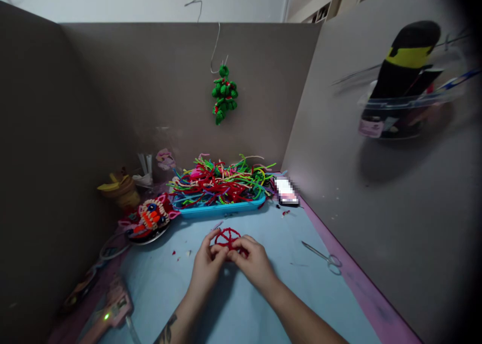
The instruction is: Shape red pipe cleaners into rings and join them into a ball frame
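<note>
Between my two hands is a red fuzzy pipe-cleaner ring (228, 232) with spokes meeting at its middle, like a small wheel. My left hand (206, 261) grips its left side, thumb and fingers closed on it. On the other side, my right hand (253, 259) pinches the lower right part of the ring. Both thumbs come close together at its lower edge, so the fingers hide that part. The ring is held up over the light blue table covering (293, 299).
Behind my hands a blue tray (222, 211) overflows with colourful pipe cleaners (226, 183). Scissors (324, 257) lie at right, a phone (286, 190) farther back. Left are a bowl of orange-and-red pieces (150, 218) and a pink glue gun (113, 304) with a lit green light. Partitions surround the table.
</note>
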The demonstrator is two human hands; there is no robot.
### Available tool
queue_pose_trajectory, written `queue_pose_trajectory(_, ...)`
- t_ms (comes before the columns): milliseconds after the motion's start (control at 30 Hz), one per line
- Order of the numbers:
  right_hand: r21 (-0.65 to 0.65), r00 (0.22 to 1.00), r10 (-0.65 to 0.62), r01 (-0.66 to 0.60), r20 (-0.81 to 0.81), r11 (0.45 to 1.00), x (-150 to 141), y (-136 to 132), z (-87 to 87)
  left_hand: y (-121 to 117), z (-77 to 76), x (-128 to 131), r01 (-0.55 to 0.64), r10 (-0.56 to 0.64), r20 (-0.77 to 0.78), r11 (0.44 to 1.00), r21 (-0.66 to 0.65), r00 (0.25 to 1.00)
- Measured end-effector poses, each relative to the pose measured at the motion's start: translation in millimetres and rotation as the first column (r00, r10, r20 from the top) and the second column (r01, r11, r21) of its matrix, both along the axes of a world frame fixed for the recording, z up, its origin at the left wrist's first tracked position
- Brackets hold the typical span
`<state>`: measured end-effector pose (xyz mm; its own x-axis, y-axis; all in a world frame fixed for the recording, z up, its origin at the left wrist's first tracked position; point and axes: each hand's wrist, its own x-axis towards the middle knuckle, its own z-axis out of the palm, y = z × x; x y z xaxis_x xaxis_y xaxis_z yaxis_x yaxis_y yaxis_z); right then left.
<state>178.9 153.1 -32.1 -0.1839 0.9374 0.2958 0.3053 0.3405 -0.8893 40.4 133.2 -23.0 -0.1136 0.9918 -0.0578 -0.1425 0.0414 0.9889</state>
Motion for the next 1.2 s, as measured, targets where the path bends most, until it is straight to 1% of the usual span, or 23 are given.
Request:
queue_pose_trajectory(133, 0.046, 0.998, 0.012, -0.015, 0.065, 0.999, -1, -4, 4.4, 0, -1.5, -1, -0.011, 0.010, 0.024, 1.000, 0.008, 1.000)
queue_pose_trajectory(267, 0.088, 0.997, 0.005, -0.012, 0.080, 0.996, -1, -6, 5.8, 1, -4.1, -2, 0.001, -0.001, 0.034, 1.000, 0.009, 0.999)
queue_pose_trajectory(400, 0.096, 0.996, -0.010, 0.001, 0.085, 0.995, -2, -4, 5.3, 2, -5.2, -4, 0.017, -0.018, 0.006, 0.999, 0.049, 1.000)
queue_pose_trajectory(467, 0.076, 0.997, -0.028, 0.022, 0.073, 0.997, -2, -4, 5.1, 1, -4.0, -3, 0.032, -0.029, -0.051, 0.998, 0.060, 0.998)
queue_pose_trajectory(567, 0.065, 0.997, -0.036, 0.031, 0.073, 0.997, -4, -6, 4.6, -2, -2.1, 1, 0.030, -0.022, -0.205, 0.999, 0.033, 0.978)
queue_pose_trajectory(633, 0.091, 0.996, -0.026, 0.019, 0.080, 0.996, -5, -9, 4.2, -4, -2.6, 4, 0.015, -0.012, -0.290, 1.000, 0.010, 0.957)
queue_pose_trajectory(700, 0.135, 0.996, -0.012, 0.000, 0.084, 0.991, -7, -11, 4.0, -6, -4.5, 7, -0.007, 0.008, -0.336, 1.000, 0.003, 0.942)
queue_pose_trajectory(833, 0.180, 0.994, 0.001, -0.020, 0.107, 0.984, -8, -12, 3.5, -7, -7.6, 9, -0.049, 0.052, -0.370, 0.999, 0.019, 0.928)
queue_pose_trajectory(1067, 0.169, 0.976, -0.092, 0.059, 0.197, 0.984, -6, -14, 0.0, -8, -8.9, 12, 0.030, -0.026, -0.352, 1.000, 0.006, 0.936)
queue_pose_trajectory(1200, 0.177, 0.971, -0.088, 0.049, 0.221, 0.983, -2, -11, -1.2, -7, -6.1, 0, 0.040, -0.026, -0.438, 0.999, 0.022, 0.899)
